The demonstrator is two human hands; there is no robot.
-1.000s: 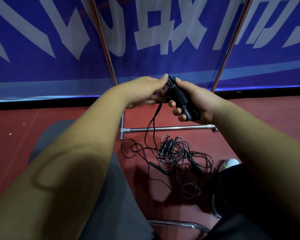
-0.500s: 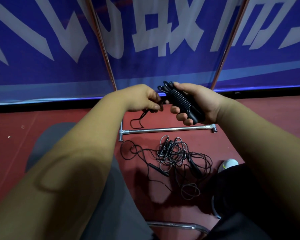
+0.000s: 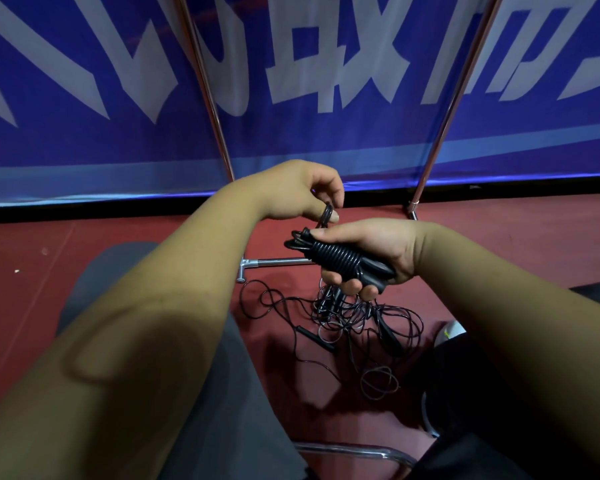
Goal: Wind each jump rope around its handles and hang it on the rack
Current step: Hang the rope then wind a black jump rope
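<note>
A blue banner (image 3: pixel 84 109) with large white characters stands behind a dark red floor (image 3: pixel 32 306), dimly lit.

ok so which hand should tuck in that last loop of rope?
Left. The left hand pinches the loose loop just above the tip of the wound handles, while the right hand is full, gripping them.

- My left hand (image 3: pixel 302 192) and right hand (image 3: pixel 364 251) are bare, with short-cut nails.
- Both my forearms are bare as far up as the view shows.
- Left of the rope tangle (image 3: pixel 354 317) on the floor, my leg is in a plain grey trouser leg (image 3: pixel 194 393) of smooth cloth.
- Right of the tangle, my other leg is in a black trouser leg (image 3: pixel 482 393).
- Just right of the tangle, the toe of my white shoe (image 3: pixel 452 332) shows a small yellow-green mark.
</note>
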